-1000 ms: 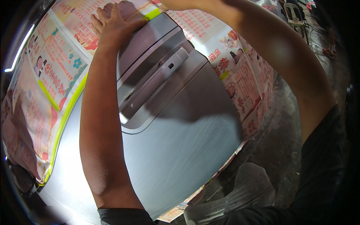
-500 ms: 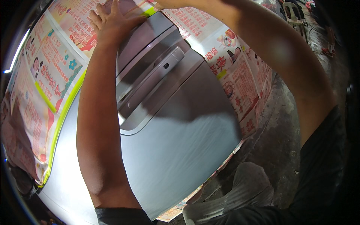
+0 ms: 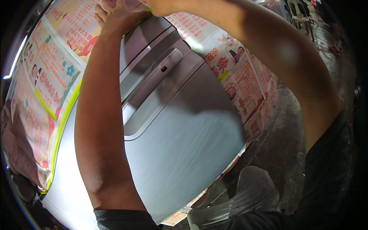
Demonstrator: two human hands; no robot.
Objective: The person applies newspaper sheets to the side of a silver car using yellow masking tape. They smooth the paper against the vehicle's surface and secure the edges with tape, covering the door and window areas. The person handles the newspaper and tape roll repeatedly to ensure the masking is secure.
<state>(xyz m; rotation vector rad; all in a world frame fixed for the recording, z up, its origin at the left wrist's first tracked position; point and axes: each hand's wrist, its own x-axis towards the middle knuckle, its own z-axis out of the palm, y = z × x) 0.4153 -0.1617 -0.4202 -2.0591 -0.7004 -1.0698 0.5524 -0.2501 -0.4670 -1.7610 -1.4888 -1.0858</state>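
Spreading one left hand [image 3: 115, 12], fingers apart, over printed paper [image 3: 76, 28] beyond one grey handle [image 3: 153, 76], with one right hand [image 3: 163, 7] curled close by, grip impossible to tell; showing, left of the handle, one long yellow-green tape strip [image 3: 63, 124].

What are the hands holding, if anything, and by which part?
Left hand: nothing, spread on the paper. Right hand: by the tape; any grip is hidden.

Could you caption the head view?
Left hand and right hand close together where printed paper borders a grey panel.
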